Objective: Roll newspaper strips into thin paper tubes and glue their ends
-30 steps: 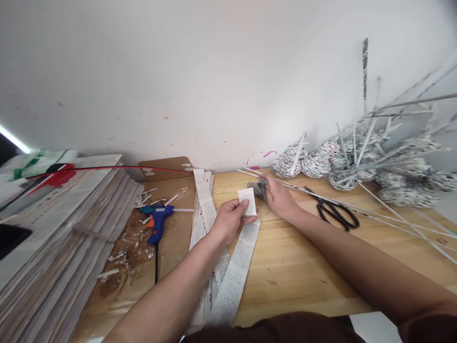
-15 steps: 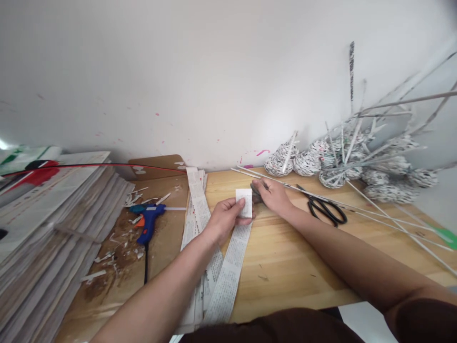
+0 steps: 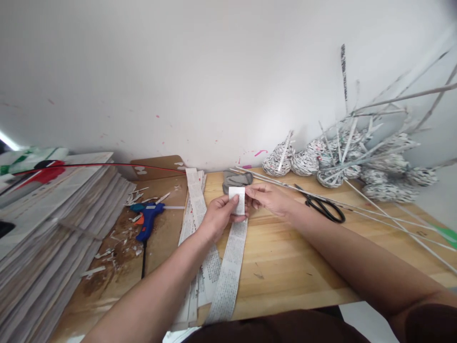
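Note:
A long printed newspaper strip [image 3: 230, 267] runs from the table's front edge up to my hands, where its end stands upright. My left hand [image 3: 224, 209] grips it with the thumb on the near face and fingers behind. At the strip's upper right corner, my right hand [image 3: 266, 197] pinches the edge between thumb and fingertips. Just beyond the hands lies a crumpled grey cloth [image 3: 236, 180]. Under my left forearm is a pile of more newspaper strips [image 3: 196, 195], partly hidden.
Black scissors [image 3: 323, 207] and thin paper rods [image 3: 378, 216] lie to the right. Woven paper pieces [image 3: 278, 159] line the wall. On the left are a blue glue gun [image 3: 147, 221], paper scraps [image 3: 107, 255] and a tall newspaper stack [image 3: 82, 228].
My right hand has left the grey cloth and come left and nearer to the strip, now pinching its corner. My left hand still holds the strip, slightly further left in view.

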